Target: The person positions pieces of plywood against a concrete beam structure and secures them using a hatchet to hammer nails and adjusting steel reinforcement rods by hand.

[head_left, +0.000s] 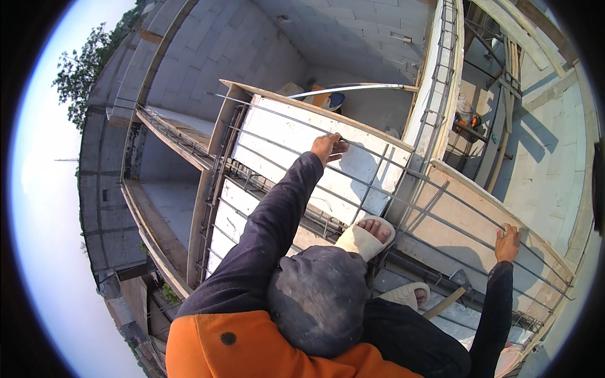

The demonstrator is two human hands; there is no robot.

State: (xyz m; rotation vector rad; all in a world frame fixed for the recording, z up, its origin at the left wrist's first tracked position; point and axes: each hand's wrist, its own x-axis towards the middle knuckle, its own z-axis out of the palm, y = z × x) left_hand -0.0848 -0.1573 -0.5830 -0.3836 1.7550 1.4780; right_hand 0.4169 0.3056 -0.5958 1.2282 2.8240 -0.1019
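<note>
My left hand (329, 149) is closed round a long steel reinforcing bar (277, 116) near the far edge of a white-topped form panel. At the right, my right hand (507, 243) has its fingers curled at what looks like the same bar, over a tan board (450, 205). Several more thin bars run roughly parallel below it, and a crossbar (373, 179) lies across them between my hands. A hammer (459, 280) with a wooden handle rests near my right foot, its head beside the bars.
My feet, in cream sandals (359, 242), stand among the bars. A rebar cage (441, 82) runs along a narrow trough ahead. Deep block-walled rooms (220, 50) open beyond the panels. An orange and blue container (329, 101) sits below. Wooden form boards (157, 233) edge the left side.
</note>
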